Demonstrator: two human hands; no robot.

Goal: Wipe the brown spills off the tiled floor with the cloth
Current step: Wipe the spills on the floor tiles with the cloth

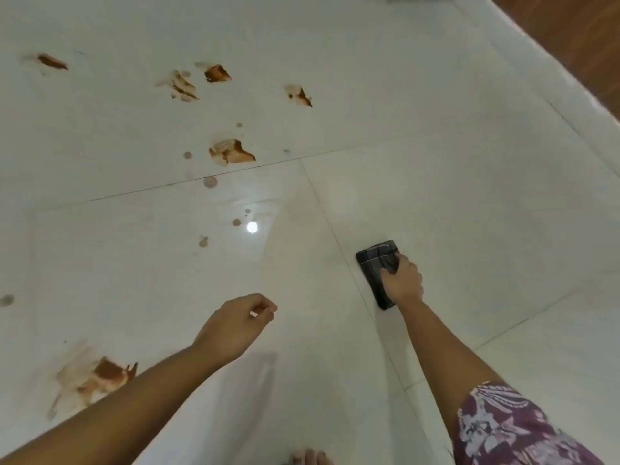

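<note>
A dark folded cloth (374, 261) lies on the white tiled floor (469, 196) right of centre, and my right hand (401, 280) grips its near end, fingers curled over it. My left hand (241, 322) hovers above the floor at centre with fingers loosely curled, holding nothing. Several brown spills mark the tiles: one smeared patch at lower left (100, 375), one near the middle (231, 152), and others further off (217, 73), (299, 95), (52, 61). Small pale droplets (210, 181) are scattered between them.
A brown wooden surface (570, 38) borders the floor at the upper right beyond a white skirting strip. A bare foot (310, 458) shows at the bottom edge. A ceiling light reflects off the glossy tile (252, 227).
</note>
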